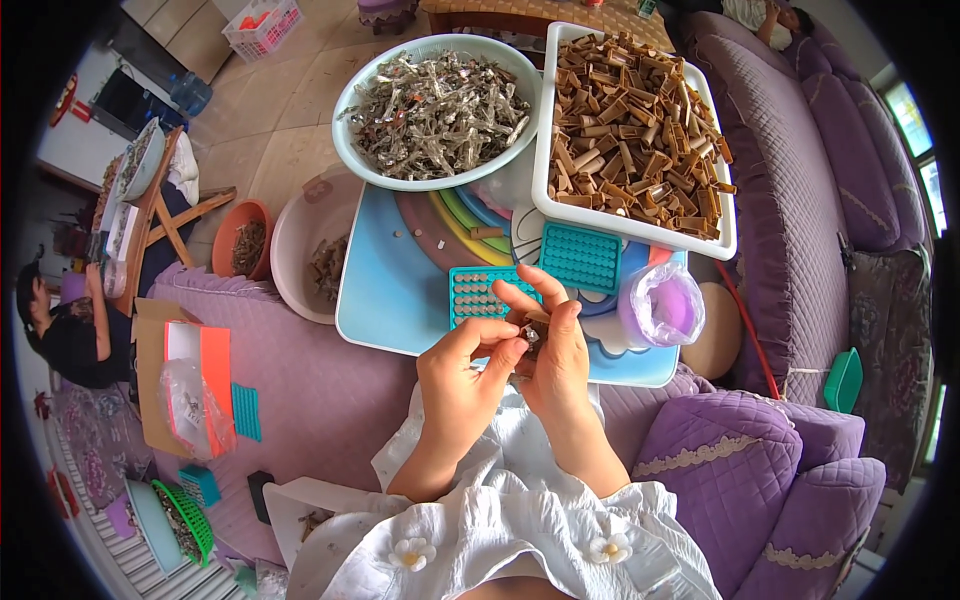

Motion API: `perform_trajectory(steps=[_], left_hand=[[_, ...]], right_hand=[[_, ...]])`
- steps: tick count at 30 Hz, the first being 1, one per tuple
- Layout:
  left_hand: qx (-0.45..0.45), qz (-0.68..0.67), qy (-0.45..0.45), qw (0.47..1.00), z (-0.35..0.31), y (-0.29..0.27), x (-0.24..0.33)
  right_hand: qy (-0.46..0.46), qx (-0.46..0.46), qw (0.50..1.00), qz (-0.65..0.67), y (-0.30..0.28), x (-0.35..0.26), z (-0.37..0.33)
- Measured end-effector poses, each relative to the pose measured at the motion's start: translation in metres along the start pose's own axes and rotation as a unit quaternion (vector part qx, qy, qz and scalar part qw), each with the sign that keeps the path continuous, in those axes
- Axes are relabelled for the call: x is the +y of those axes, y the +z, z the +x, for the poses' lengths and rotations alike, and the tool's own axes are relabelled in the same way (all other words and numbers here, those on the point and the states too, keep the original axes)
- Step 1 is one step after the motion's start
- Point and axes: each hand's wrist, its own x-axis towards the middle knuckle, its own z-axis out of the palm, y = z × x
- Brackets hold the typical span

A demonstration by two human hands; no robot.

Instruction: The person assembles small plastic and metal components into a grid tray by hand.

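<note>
In front of my chest, my left hand (460,372) and my right hand (562,372) meet over a small brown curved piece (537,322) with a crumpled silvery bit at its end. The left thumb and index finger pinch at the silvery bit. My right hand holds the brown piece, two of its fingers raised. Just beyond the hands is a teal tray (470,310) with round pale pieces in its cells. A second teal tray (580,258) lies further right. Both rest on a low blue patterned table (385,275).
On the table's far side stand a pale basin (340,110) of silvery strips and a white tub (640,230) of brown half-tube pieces. A bag-lined purple bin (665,305) is at right. Left are a pinkish basin (290,245), an orange pot (228,230), a cardboard box (152,370) and another person (95,340).
</note>
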Motion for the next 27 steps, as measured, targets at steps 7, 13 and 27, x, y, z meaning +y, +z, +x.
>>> perform_trajectory(steps=[7, 13, 27], left_hand=[[0.012, -0.042, -0.02, 0.999, -0.004, 0.002, -0.003], [-0.011, 0.044, 0.018, 0.999, -0.003, 0.004, 0.005], [-0.102, -0.011, 0.016, 0.995, 0.001, 0.01, 0.0]], right_hand=[[0.02, 0.003, 0.999, -0.034, -0.003, -0.001, -0.005], [-0.008, -0.006, 1.0, -0.017, -0.007, 0.003, -0.006], [0.031, -0.13, 0.985, -0.112, -0.014, -0.012, -0.003]])
